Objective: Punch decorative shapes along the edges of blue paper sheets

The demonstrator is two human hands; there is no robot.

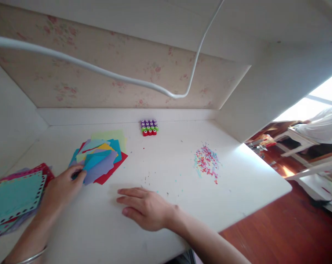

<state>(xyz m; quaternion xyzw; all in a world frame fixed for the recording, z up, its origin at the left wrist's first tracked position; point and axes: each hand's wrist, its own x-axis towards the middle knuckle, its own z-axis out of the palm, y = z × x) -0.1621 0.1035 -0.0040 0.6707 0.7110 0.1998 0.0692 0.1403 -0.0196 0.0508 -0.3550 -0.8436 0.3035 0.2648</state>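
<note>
1. Well to the left of the block of small purple, green and red knobs (pixel 149 127), and nearer the person, lies a stack of sheets with punched edges (pixel 14 198), a pale teal one on top.
2. The person's left hand (pixel 62 185) is also left of the block and nearer, thumb and fingers drawn together at the pile's near edge; something dark shows between them, but whether they pinch it or a sheet one cannot tell.
3. The loose pile of coloured paper (pixel 104 165), in blue, purple, red, yellow and pale green, lies left of the block and slightly nearer.
4. The right hand (pixel 148 209) is on the block's near side, well apart from it, palm down, fingers extended and slightly spread over the white tabletop (pixel 99 231).
5. To the block's right and nearer, multicoloured paper bits (pixel 207 161) lie heaped.
</note>
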